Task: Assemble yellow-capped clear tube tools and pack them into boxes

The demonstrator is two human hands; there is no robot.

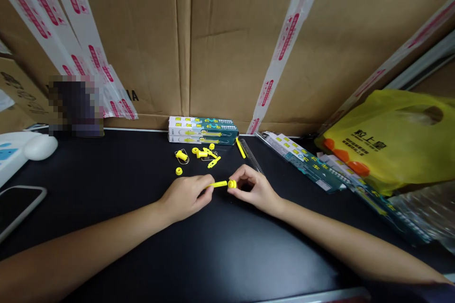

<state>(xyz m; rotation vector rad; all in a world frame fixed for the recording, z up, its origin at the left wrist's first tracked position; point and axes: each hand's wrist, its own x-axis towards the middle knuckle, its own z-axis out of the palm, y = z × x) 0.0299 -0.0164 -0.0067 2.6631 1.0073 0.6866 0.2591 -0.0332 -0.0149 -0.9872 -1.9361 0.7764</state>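
Note:
My left hand (pixel 190 195) pinches a thin yellow plastic rod (pixel 219 183), its free end pointing right. Between thumb and fingertips, my right hand (pixel 256 188) grips a small round yellow cap (pixel 232 184) just beyond the rod's tip. A narrow gap seems to separate the rod and the cap. Behind the hands lie several yellow plastic parts: a cylinder with a wire loop (pixel 182 155), a loose cap (pixel 178 171), a flat slotted piece (pixel 214 162) and a piece by a metal spring (pixel 202 153). Another yellow strip (pixel 241 148) rests beside a clear tube (pixel 250 155).
Printed boxes (pixel 203 130) are stacked against the cardboard wall (pixel 227 47). More flat packages (pixel 305 161) lie to the right, by a yellow plastic bag (pixel 387 139). On the left are a phone (pixel 19 206) and a white power strip (pixel 14 154). The table (pixel 220 255) is black.

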